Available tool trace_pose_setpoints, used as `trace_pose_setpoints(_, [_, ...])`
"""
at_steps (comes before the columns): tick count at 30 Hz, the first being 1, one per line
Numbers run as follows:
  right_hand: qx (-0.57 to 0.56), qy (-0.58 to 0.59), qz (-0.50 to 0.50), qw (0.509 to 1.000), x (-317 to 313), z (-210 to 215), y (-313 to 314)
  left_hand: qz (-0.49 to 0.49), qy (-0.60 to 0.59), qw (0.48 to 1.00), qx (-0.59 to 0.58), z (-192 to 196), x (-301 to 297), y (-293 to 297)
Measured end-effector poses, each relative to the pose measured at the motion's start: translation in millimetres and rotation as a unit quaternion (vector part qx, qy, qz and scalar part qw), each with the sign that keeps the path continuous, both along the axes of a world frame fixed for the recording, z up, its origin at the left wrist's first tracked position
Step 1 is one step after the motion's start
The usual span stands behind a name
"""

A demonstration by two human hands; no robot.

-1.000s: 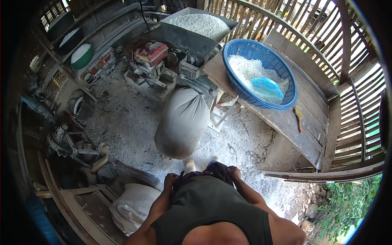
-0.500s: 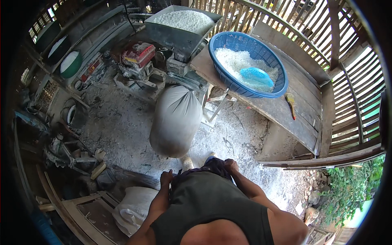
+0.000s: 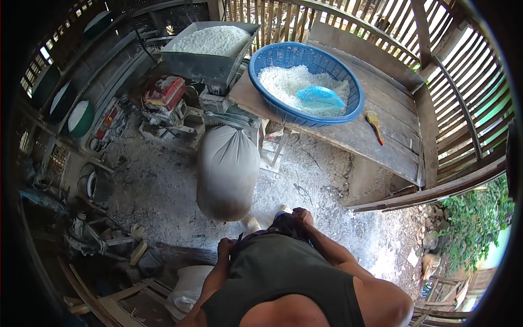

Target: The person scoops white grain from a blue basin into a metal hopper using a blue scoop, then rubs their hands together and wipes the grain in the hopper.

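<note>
My left hand (image 3: 225,248) is closed at the left side of my dark patterned shorts (image 3: 282,226), gripping the cloth. On the other side my right hand (image 3: 303,217) is closed on the same garment; its fingertips are partly hidden. Just ahead of my feet a full, pale sack (image 3: 229,174) stands upright on the floor, gathered at the top. A blue plastic basin (image 3: 357,106) of white grated or granular material rests on a wooden table, with a light blue scoop (image 3: 320,96) lying in it. Neither hand touches the sack or basin.
On the wooden table (image 3: 392,136) lies a brush (image 3: 374,126). A metal hopper (image 3: 196,68) of white material stands over a machine with a red engine (image 3: 163,92). Green basins (image 3: 81,120) line the left wall. Another white sack (image 3: 188,289) sits at lower left.
The view has shifted, so the table, basin and hopper appear further left. Both hands stay at the shorts, the right one slightly higher in the picture.
</note>
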State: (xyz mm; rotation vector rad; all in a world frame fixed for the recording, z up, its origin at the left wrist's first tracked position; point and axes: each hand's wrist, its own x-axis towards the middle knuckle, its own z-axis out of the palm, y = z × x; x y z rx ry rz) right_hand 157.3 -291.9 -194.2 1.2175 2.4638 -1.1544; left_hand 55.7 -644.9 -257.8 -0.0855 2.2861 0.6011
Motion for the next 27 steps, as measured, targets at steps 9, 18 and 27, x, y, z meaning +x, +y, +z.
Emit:
trace_pose_setpoints(9, [0.147,-0.006,-0.041,0.988,43.9,-146.6,45.8,-0.094,0.041,0.994,-0.025,2.0,-18.4,5.2])
trace_pose_setpoints(18, [0.086,-0.089,-0.066,0.990,46.8,-24.4,24.8,-0.131,0.041,0.990,-0.028,-10.9,-11.3,3.5])
trace_pose_setpoints(27, [0.093,0.021,-0.026,0.995,10.3,-20.8,4.8,-0.108,0.024,0.992,-0.052,-15.8,-6.3,-6.8])
